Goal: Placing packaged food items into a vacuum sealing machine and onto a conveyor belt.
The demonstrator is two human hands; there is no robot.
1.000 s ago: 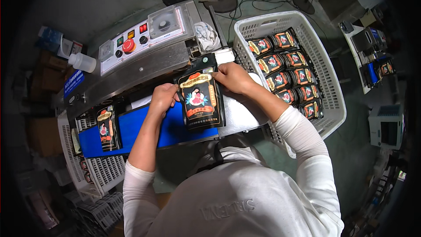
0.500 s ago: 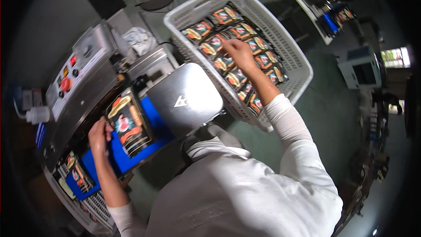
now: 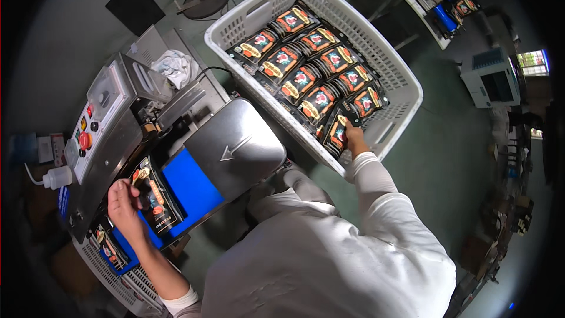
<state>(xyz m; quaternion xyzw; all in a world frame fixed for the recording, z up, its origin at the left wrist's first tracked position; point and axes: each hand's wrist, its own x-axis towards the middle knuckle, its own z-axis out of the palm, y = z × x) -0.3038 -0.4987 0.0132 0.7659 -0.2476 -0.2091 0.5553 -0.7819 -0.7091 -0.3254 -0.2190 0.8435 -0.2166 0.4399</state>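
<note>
My right hand [image 3: 355, 140] is at the near end of a white plastic crate [image 3: 395, 62]. Its fingers close on a black printed pouch [image 3: 336, 131], tilted beside the packed ones. Several rows of similar pouches [image 3: 318, 101] overlap in the crate. My left hand [image 3: 123, 205] hovers at the left edge of another black pouch [image 3: 158, 197] lying on a blue conveyor belt [image 3: 191, 176]. The fingers there are loosely bent and hold nothing I can see. Further down the belt lies one more pouch [image 3: 110, 247], near my left forearm.
A machine with a control panel [image 3: 94, 119] and red button stands along the belt's far side. A metal plate [image 3: 238, 141] lies between belt and crate. A crumpled white cloth [image 3: 176, 68], a squeeze bottle [image 3: 57, 178] and a round stand base [image 3: 206, 1] are around it.
My right hand has moved from the crate's middle to its near end and taken hold of a pouch. The belt pouch has shifted down-left in view, and my left hand is still beside it.
</note>
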